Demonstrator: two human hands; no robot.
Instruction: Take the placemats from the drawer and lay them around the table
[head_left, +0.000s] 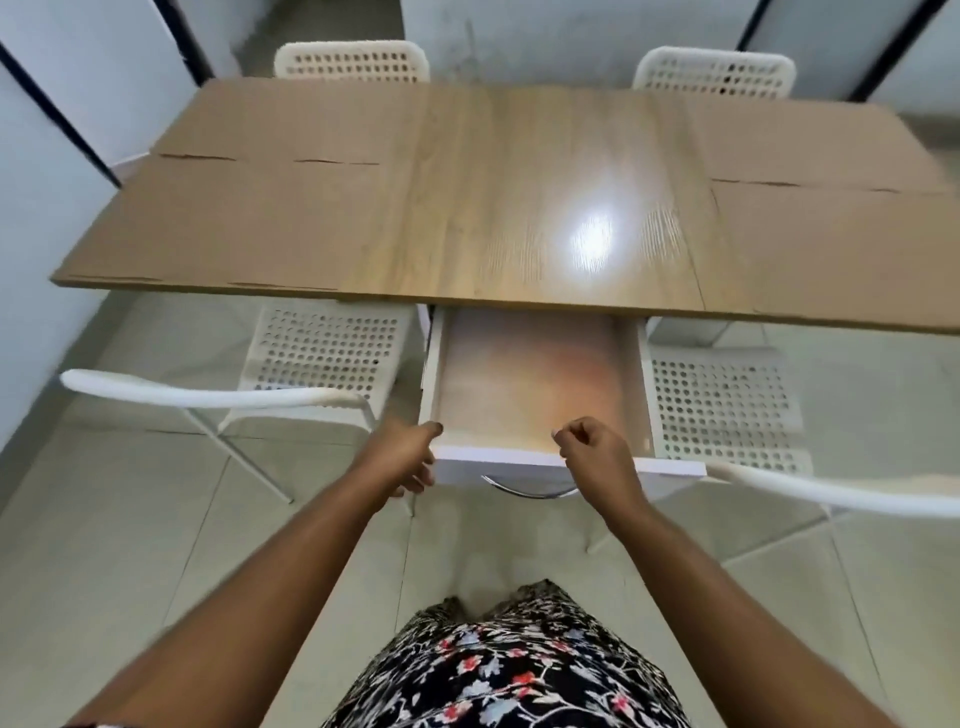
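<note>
Head view: four placemats already lie on the desk and the drawer looks bare — so push it shut evenly. Left hand grips its front corner, right hand hovers loosely curled, holding nothing.

A single head-worn camera looks forward and steeply down from a standing person's height, close over both forearms. It faces across the wooden table toward the far chairs and wall (wide-angle, so edges bow), with the open drawer near centre below.
</note>
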